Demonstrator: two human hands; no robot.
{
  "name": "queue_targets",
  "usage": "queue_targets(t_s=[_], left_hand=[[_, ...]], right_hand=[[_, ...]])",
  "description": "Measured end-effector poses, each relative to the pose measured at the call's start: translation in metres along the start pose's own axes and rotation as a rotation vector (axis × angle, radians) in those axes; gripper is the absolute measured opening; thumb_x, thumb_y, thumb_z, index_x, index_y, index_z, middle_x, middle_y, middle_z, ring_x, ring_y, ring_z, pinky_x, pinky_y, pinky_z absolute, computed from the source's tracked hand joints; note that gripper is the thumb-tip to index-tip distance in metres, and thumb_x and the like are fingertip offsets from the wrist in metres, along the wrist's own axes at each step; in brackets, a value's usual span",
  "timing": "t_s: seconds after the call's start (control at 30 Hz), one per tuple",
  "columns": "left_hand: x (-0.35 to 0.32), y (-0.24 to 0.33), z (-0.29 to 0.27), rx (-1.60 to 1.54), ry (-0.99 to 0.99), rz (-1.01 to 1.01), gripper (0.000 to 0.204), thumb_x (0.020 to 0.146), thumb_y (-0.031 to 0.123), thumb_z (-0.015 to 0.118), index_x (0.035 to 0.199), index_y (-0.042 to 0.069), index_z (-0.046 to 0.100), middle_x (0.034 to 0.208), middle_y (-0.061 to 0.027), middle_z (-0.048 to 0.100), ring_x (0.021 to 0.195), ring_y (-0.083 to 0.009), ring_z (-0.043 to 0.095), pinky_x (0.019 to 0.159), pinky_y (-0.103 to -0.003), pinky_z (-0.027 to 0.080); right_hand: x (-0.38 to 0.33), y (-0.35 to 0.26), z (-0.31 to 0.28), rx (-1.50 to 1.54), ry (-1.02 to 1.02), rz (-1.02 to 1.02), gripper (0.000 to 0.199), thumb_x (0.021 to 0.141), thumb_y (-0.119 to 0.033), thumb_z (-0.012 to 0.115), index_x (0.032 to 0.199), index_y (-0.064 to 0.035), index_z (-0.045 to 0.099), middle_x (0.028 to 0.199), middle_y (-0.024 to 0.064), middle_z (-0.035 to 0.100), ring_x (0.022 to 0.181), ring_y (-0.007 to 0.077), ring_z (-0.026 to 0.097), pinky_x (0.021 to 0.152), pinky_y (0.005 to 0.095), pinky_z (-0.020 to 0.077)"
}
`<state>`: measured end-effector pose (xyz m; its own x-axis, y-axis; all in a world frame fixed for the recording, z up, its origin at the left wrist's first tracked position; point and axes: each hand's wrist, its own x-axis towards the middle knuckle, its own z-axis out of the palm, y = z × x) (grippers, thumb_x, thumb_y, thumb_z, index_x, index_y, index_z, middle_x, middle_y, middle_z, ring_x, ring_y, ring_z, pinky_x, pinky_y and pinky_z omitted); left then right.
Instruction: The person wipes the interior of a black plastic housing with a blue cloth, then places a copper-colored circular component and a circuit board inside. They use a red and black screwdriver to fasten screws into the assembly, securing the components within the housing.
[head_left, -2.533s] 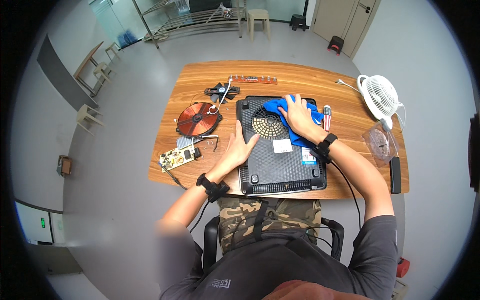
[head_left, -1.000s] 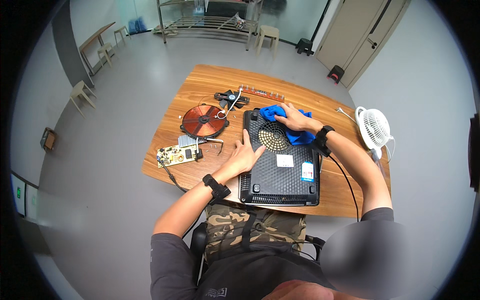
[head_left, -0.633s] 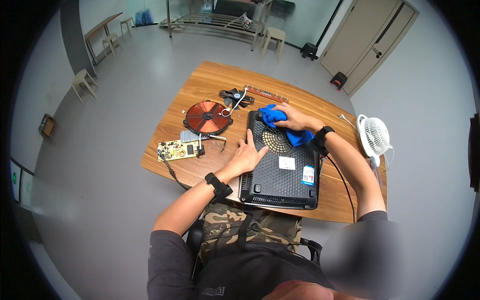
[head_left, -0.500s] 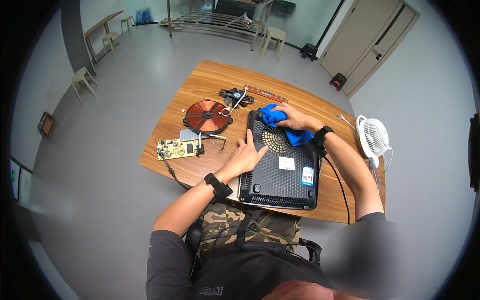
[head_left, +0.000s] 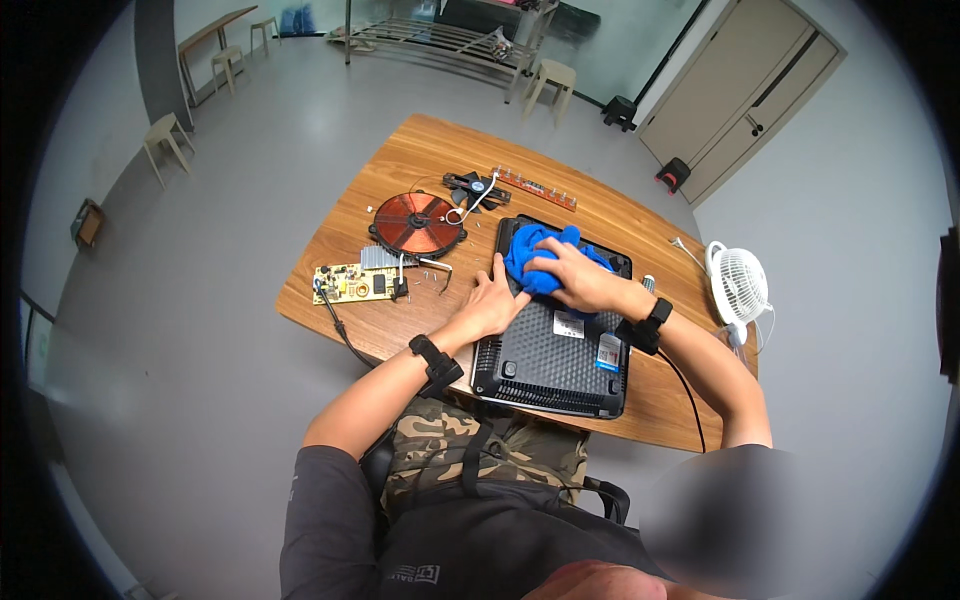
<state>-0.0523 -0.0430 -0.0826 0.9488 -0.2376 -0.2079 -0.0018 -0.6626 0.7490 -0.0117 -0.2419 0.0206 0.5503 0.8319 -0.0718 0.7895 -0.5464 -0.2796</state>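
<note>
A black plastic appliance housing (head_left: 550, 365) with vent slots and small feet lies underside up at the table's front. My right hand (head_left: 582, 275) bunches a blue cloth (head_left: 530, 245) and presses it onto the housing's upper part, over the round vent grille, which the cloth and hand mostly hide. With fingers stretched and thumb apart, my left hand (head_left: 490, 303) lies on the housing's left edge. To its left are a round copper coil (head_left: 418, 224) and a yellow circuit board (head_left: 345, 285) with a heat sink. Several small screws (head_left: 430, 277) lie beside the board.
Behind the housing lie a black cooling fan (head_left: 476, 190) and a narrow red circuit strip (head_left: 537, 188). A white desk fan (head_left: 738, 285) stands at the table's right edge. A black cable (head_left: 690, 395) runs down the right side. Stools (head_left: 552, 85) stand on the floor beyond.
My right hand has moved the blue cloth left and nearer, from the housing's far part onto the round grille. My left hand stays on the left edge.
</note>
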Motion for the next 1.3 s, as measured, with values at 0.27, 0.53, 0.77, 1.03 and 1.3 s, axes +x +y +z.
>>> queue_targets(t_s=[0.27, 0.53, 0.77, 1.03, 1.3], left_hand=[[-0.007, 0.01, -0.008, 0.004, 0.008, -0.021, 0.109, 0.095, 0.062, 0.059, 0.161, -0.001, 0.001, 0.144, -0.0485, 0.035, 0.131, -0.0595, 0.047, 0.111, -0.053, 0.043], [-0.013, 0.014, -0.007, 0.007, 0.052, -0.025, 0.114, 0.093, 0.068, 0.057, 0.161, -0.003, -0.002, 0.146, -0.046, 0.037, 0.133, -0.0576, 0.046, 0.111, -0.053, 0.042], [-0.001, -0.001, 0.004, 0.024, 0.077, 0.055, 0.107, 0.097, 0.062, 0.055, 0.153, -0.015, 0.005, 0.143, -0.0513, 0.033, 0.128, -0.0599, 0.048, 0.108, -0.054, 0.045], [-0.005, 0.003, 0.001, -0.033, 0.069, 0.038, 0.103, 0.097, 0.054, 0.06, 0.152, -0.014, 0.007, 0.143, -0.0492, 0.034, 0.13, -0.059, 0.046, 0.109, -0.054, 0.044], [0.001, -0.006, 0.003, -0.168, 0.121, 0.027, 0.098, 0.09, 0.048, 0.069, 0.15, -0.007, 0.014, 0.146, -0.0405, 0.04, 0.133, -0.0523, 0.049, 0.111, -0.051, 0.042]], right_hand=[[0.025, 0.025, -0.031, 0.148, 0.045, 0.011, 0.05, 0.09, -0.025, 0.074, 0.135, -0.0094, 0.059, 0.129, 0.0216, 0.055, 0.126, 0.0409, 0.053, 0.11, 0.0454, 0.0432], [0.116, 0.041, 0.007, -0.114, -0.083, 0.375, 0.073, 0.091, -0.056, 0.066, 0.147, -0.0121, 0.052, 0.146, 0.0308, 0.047, 0.136, 0.0495, 0.041, 0.114, 0.0612, 0.0337], [0.125, 0.021, 0.017, -0.169, -0.186, 0.305, 0.066, 0.084, -0.044, 0.072, 0.142, -0.014, 0.061, 0.142, 0.0186, 0.051, 0.133, 0.0474, 0.042, 0.107, 0.0592, 0.0445], [0.059, 0.014, 0.02, 0.05, 0.293, 0.132, 0.046, 0.087, -0.035, 0.076, 0.125, -0.0081, 0.069, 0.139, 0.0205, 0.053, 0.13, 0.0461, 0.046, 0.108, 0.0535, 0.0434], [0.035, -0.001, 0.041, -0.031, 0.266, 0.291, 0.046, 0.093, -0.04, 0.072, 0.13, -0.0128, 0.064, 0.151, 0.0197, 0.043, 0.14, 0.0472, 0.037, 0.099, 0.065, 0.0463]])
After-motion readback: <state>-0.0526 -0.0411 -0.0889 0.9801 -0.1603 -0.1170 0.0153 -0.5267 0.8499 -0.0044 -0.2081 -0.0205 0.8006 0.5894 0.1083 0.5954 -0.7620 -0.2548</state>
